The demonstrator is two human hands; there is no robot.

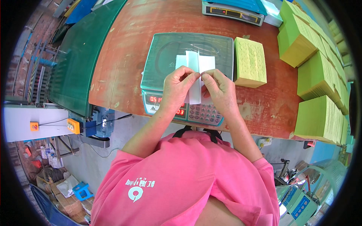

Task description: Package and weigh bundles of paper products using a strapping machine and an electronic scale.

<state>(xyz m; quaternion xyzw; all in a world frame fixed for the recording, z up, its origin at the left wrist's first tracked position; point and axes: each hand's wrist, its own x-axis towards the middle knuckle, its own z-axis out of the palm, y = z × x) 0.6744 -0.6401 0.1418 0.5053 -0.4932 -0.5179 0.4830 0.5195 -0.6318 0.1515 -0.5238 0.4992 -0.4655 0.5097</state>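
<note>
Above the scale, both my hands meet at a narrow folded piece of white paper (192, 59) standing on its long edge fold. My left hand (180, 84) pinches it from the left between thumb and forefinger. From the right, my right hand (220, 87) pinches the same paper, its thumb close to the left one. More white paper (208, 62) shows behind the fold, flat over the scale's platform. The digital scale (162, 56) has a plastic-covered platform, lit red displays and a keypad, partly hidden by my hands. A block of yellow paper (250, 62) stands just right of it.
Several yellow paper stacks (320, 79) line the right side of the worn red-brown table (124, 56). A second scale (233, 13) with a blue tray stands at the back. Left of the table runs a green conveyor belt (77, 60), with an orange switch box (74, 126) nearby.
</note>
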